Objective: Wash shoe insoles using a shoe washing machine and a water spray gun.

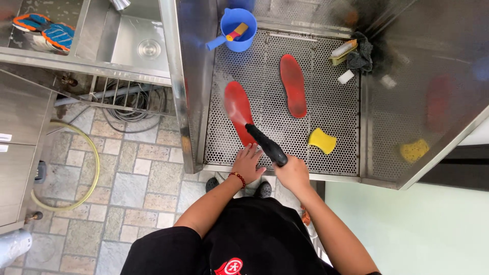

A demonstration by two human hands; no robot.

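Steel wash bay (285,153): the right hand (293,173) grips a black spray gun (267,145), its nozzle aimed at a red insole (238,109) lying on the perforated tray, while the left hand (248,162) lies open, pinning the insole's near end against the spray. A second insole (294,85) lies beside it.

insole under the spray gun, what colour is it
Red, seen best in the head view: the insole lies on the perforated tray.
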